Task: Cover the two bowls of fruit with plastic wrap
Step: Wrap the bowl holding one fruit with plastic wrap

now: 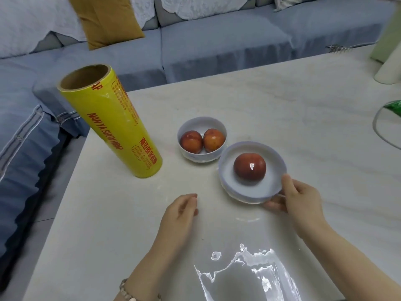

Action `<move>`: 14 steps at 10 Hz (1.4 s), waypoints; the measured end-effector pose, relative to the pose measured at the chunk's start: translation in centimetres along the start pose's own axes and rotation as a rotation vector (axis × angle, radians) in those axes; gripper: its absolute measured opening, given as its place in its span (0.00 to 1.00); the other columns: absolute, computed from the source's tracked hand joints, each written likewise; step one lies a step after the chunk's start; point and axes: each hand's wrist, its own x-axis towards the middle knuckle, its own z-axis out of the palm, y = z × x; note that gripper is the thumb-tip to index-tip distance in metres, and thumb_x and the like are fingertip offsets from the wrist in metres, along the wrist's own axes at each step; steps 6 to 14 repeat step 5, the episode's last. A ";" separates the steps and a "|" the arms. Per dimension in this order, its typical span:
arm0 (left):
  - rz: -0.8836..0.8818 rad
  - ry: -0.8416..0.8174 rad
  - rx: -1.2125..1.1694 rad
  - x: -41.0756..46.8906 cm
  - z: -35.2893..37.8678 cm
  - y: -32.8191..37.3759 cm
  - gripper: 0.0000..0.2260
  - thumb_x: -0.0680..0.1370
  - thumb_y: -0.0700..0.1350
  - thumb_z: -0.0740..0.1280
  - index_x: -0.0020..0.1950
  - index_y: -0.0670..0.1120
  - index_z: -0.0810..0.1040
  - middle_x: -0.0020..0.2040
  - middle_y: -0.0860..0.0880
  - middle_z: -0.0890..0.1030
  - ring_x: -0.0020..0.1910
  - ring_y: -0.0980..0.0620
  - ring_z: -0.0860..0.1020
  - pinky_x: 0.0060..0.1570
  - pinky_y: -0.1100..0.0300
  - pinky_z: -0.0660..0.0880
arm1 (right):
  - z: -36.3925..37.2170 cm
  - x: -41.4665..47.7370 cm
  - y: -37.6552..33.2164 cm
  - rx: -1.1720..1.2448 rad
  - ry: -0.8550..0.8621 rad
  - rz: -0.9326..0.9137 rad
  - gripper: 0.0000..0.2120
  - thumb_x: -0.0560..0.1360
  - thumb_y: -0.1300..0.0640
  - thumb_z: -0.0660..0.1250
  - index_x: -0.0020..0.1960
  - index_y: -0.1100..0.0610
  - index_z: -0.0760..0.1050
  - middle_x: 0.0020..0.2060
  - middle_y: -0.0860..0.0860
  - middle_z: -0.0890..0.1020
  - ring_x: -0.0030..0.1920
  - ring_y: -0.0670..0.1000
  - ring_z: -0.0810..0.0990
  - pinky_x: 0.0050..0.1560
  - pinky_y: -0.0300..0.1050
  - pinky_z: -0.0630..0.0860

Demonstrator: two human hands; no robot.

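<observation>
My right hand (302,197) pinches the wide bowl (252,172) rim, left hand (181,210) loose, empty; tilting could roll the fruit (249,167) out.

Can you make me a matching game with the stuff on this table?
Things:
1. plastic wrap roll
2. small bowl
3. big bowl
4. left hand

Clues:
A. holds two fruits
B. stands upright, yellow
C. empty, near the table
D. tilted, gripped by the right hand, holds one fruit

Pairs: 1-B, 2-A, 3-D, 4-C
</observation>
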 end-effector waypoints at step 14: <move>0.087 -0.039 0.171 0.2 -0.3 0.2 0.09 0.79 0.44 0.62 0.49 0.58 0.76 0.54 0.54 0.81 0.52 0.56 0.79 0.50 0.68 0.70 | -0.7 0.3 -0.5 -0.392 0.112 -0.124 0.13 0.75 0.47 0.62 0.48 0.57 0.73 0.35 0.47 0.78 0.37 0.50 0.77 0.35 0.42 0.69</move>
